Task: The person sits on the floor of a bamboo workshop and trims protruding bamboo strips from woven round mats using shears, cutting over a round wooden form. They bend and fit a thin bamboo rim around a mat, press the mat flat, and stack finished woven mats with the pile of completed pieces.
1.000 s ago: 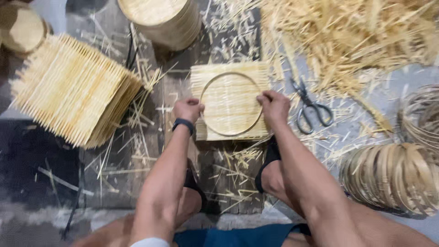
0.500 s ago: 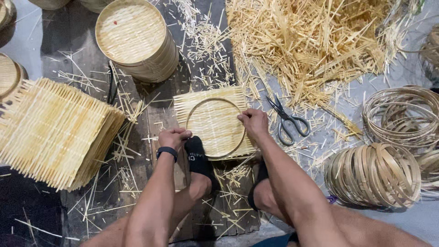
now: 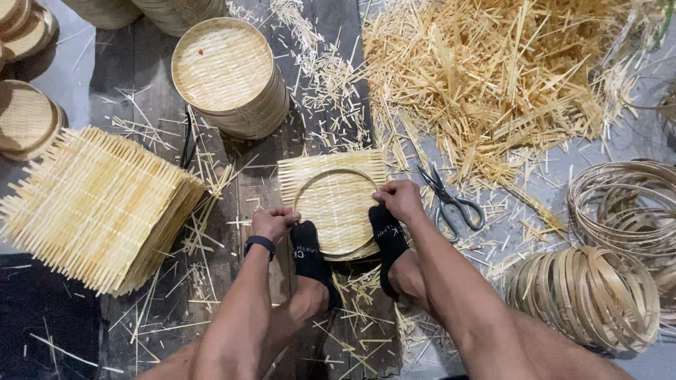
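A square woven bamboo mat (image 3: 331, 176) lies on the dark wooden floor (image 3: 141, 91) in front of the seated person, with a thin round bamboo hoop (image 3: 343, 211) pressed flat on top of it. The left hand (image 3: 273, 224) is curled closed at the hoop's lower left edge, just beside the left foot, and wears a black wristband (image 3: 260, 244); whether its fingers actually pinch the hoop or the mat cannot be told from here. The right hand (image 3: 399, 199) is bent over the hoop's right edge, fingers folded down onto the rim and the mat. Both feet in black socks, the left foot (image 3: 308, 257) and the right foot (image 3: 387, 236), rest on the near edge of the mat and hoop, holding them down. Just right of the right hand, a pair of scissors (image 3: 451, 204) with grey handles lies on the floor, blades pointing away and to the left. Beyond the scissors spreads a large heap of loose bamboo strips (image 3: 493, 84). To the left, well apart from the hands, sits a thick stack of square woven mats (image 3: 95, 204). Farther away stands a stack of finished round trays (image 3: 229, 77), with more round trays (image 3: 24, 116) at the far left edge. On the right, a row of bamboo hoops standing on edge (image 3: 588, 295) lies near the right forearm, and a loose coil of thinner rings (image 3: 620, 204) sits behind it. Short offcuts are scattered over the floor.
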`<action>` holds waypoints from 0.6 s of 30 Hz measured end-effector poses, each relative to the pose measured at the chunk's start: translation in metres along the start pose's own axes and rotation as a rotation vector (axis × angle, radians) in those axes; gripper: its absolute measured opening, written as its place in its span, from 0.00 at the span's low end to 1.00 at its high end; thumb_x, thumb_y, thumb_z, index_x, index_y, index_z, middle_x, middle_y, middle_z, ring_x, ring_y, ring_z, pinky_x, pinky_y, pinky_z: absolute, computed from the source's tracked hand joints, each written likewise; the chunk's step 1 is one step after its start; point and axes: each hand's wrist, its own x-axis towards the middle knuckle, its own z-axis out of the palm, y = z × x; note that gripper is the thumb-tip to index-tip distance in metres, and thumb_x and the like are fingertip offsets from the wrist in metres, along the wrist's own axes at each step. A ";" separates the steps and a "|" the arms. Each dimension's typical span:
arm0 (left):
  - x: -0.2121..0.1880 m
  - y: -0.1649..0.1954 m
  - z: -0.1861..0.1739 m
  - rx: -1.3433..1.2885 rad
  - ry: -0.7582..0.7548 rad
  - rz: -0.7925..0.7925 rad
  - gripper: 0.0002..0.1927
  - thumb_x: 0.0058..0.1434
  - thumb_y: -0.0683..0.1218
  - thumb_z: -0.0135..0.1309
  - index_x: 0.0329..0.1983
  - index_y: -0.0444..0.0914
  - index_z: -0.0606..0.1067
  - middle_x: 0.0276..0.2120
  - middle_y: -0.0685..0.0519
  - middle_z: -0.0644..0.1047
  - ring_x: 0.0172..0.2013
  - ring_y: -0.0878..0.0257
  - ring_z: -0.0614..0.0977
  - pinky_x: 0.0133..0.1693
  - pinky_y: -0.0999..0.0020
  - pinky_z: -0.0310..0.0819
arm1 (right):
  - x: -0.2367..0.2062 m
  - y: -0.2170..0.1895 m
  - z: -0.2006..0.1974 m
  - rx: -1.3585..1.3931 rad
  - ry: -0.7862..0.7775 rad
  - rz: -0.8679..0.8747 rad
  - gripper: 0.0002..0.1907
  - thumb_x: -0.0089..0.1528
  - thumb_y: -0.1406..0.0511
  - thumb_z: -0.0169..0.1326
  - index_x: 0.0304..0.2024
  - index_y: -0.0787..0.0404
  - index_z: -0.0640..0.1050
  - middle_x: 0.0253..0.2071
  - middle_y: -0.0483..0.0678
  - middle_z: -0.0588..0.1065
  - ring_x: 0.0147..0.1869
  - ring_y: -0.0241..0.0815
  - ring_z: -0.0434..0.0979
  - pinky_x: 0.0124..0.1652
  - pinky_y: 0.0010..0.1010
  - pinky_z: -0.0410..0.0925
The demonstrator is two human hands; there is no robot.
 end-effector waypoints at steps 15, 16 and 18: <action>0.031 0.075 0.082 0.549 0.069 0.777 0.12 0.67 0.55 0.54 0.43 0.47 0.85 0.46 0.55 0.81 0.51 0.55 0.80 0.53 0.61 0.73 | -0.092 -0.052 0.075 -0.807 -0.171 -0.970 0.48 0.62 0.41 0.48 0.70 0.70 0.61 0.70 0.68 0.59 0.77 0.69 0.48 0.70 0.68 0.41; 0.030 0.075 0.082 0.551 0.024 0.693 0.12 0.67 0.54 0.53 0.43 0.47 0.85 0.46 0.55 0.81 0.49 0.56 0.81 0.51 0.62 0.74 | -0.091 -0.047 0.077 -0.786 -0.126 -0.991 0.48 0.63 0.41 0.49 0.71 0.71 0.61 0.71 0.69 0.59 0.78 0.70 0.48 0.70 0.69 0.41; 0.027 0.077 0.080 0.534 -0.035 0.539 0.12 0.67 0.54 0.52 0.43 0.48 0.84 0.46 0.57 0.80 0.46 0.58 0.82 0.47 0.64 0.75 | -0.091 -0.040 0.081 -0.746 -0.145 -0.965 0.48 0.61 0.43 0.51 0.70 0.70 0.62 0.70 0.68 0.60 0.77 0.70 0.49 0.69 0.69 0.42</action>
